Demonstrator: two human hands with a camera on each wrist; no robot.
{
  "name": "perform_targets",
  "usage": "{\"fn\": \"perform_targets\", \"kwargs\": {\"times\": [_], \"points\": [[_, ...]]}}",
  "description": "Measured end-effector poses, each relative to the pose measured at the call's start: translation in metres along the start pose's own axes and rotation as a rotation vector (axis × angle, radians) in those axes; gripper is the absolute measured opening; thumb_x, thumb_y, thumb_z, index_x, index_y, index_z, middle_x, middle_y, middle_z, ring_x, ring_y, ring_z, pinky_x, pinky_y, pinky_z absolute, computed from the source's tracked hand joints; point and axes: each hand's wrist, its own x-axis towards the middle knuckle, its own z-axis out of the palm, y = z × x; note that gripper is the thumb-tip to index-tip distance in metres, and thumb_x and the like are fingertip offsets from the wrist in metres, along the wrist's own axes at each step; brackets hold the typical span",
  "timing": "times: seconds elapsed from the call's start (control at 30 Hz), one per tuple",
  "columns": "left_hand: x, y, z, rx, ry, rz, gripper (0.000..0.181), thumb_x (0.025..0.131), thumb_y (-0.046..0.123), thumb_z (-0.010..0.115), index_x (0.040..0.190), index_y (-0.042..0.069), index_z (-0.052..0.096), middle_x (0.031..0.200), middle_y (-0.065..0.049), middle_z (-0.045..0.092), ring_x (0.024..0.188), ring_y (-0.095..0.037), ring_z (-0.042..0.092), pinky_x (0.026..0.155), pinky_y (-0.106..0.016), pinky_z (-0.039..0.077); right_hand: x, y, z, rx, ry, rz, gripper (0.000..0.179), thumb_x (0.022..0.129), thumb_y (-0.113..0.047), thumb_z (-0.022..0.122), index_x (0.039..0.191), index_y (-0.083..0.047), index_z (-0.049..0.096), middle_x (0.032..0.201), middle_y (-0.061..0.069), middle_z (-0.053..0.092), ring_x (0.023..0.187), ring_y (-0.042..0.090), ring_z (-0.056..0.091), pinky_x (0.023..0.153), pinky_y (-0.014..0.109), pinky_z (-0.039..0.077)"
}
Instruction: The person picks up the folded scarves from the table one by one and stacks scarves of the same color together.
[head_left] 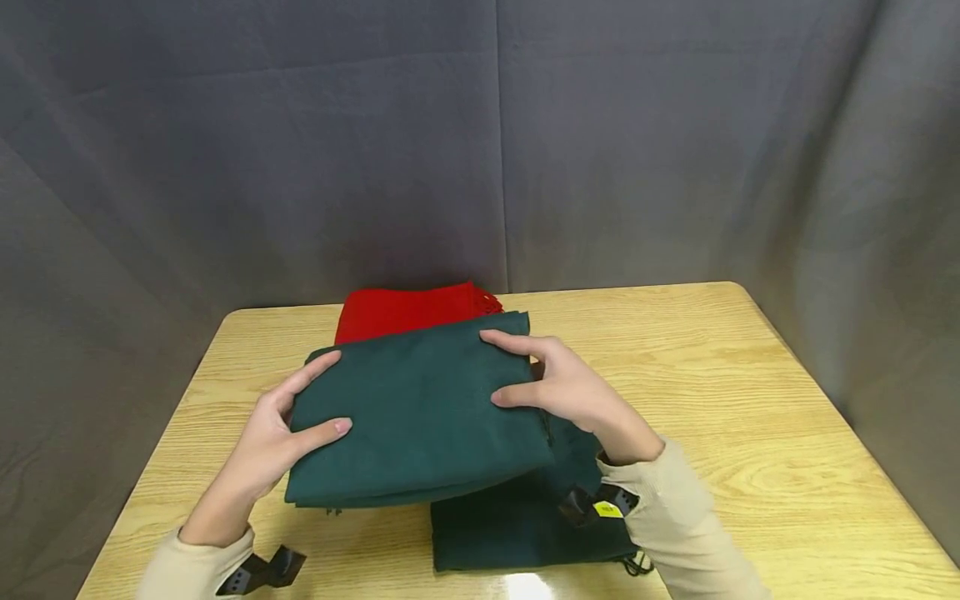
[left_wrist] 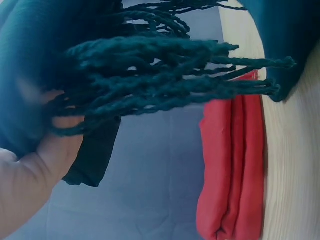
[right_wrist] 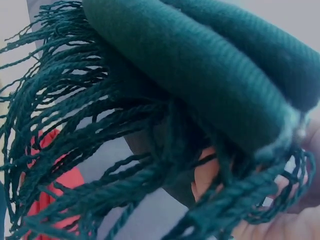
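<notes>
A folded dark green scarf is held up over the table, its broad face towards the head camera. My left hand grips its left end and my right hand its right end. On both sides the thumb and a finger show on the face, while other fingers are hidden behind the cloth. Twisted fringe hangs from the scarf in the left wrist view, and the right wrist view shows thick folds with more tassels. Below lies a second dark green folded scarf, partly covered by the raised one.
A folded red scarf with fringe lies at the back of the light wooden table, partly hidden by the raised green one. Grey curtains stand behind and beside the table.
</notes>
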Motion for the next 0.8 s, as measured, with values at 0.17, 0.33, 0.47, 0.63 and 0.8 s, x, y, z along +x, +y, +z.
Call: {"fn": "perform_targets", "kwargs": {"times": [0.17,0.33,0.47,0.63,0.8], "points": [[0.002,-0.001,0.008,-0.028,-0.023,0.001,0.066,0.081,-0.006,0.062,0.140,0.008,0.034,0.124,-0.002,0.050,0.106,-0.013,0.055,0.080,-0.028,0.050,-0.008,0.001,-0.006,-0.009,0.002,0.007,0.064,0.079,-0.001,0.064,0.137,-0.010,0.041,0.126,0.017,0.048,0.084,0.025,0.062,0.073,0.036,0.052],[0.005,-0.006,0.015,-0.042,-0.045,0.024,0.066,0.081,-0.007,0.061,0.139,0.006,0.034,0.122,-0.004,0.051,0.105,-0.014,0.055,0.080,-0.028,0.049,-0.016,0.004,-0.011,-0.031,0.000,0.001,0.064,0.079,0.000,0.064,0.138,-0.007,0.040,0.124,0.018,0.051,0.080,0.023,0.062,0.071,0.033,0.051],[0.007,-0.010,0.021,-0.045,-0.065,0.044,0.066,0.081,-0.007,0.061,0.139,0.004,0.033,0.123,-0.004,0.051,0.107,-0.014,0.054,0.083,-0.027,0.048,-0.021,0.007,-0.015,-0.046,0.006,-0.004,0.064,0.078,0.001,0.064,0.137,-0.007,0.040,0.124,0.018,0.051,0.080,0.023,0.062,0.071,0.032,0.051],[0.008,-0.015,0.027,-0.036,-0.080,0.052,0.066,0.081,-0.006,0.061,0.139,0.003,0.033,0.125,-0.006,0.049,0.109,-0.015,0.052,0.086,-0.026,0.046,-0.027,0.012,-0.020,-0.060,0.009,0.008,0.064,0.078,0.000,0.065,0.137,-0.007,0.040,0.125,0.018,0.051,0.082,0.022,0.061,0.071,0.032,0.051],[0.011,-0.020,0.034,-0.051,-0.113,0.047,0.067,0.081,-0.005,0.062,0.140,0.003,0.031,0.129,-0.009,0.045,0.111,-0.014,0.050,0.086,-0.027,0.046,-0.033,0.016,-0.026,-0.101,0.018,0.020,0.064,0.078,-0.002,0.066,0.137,-0.007,0.041,0.122,0.018,0.053,0.069,0.021,0.061,0.064,0.028,0.049]]}}
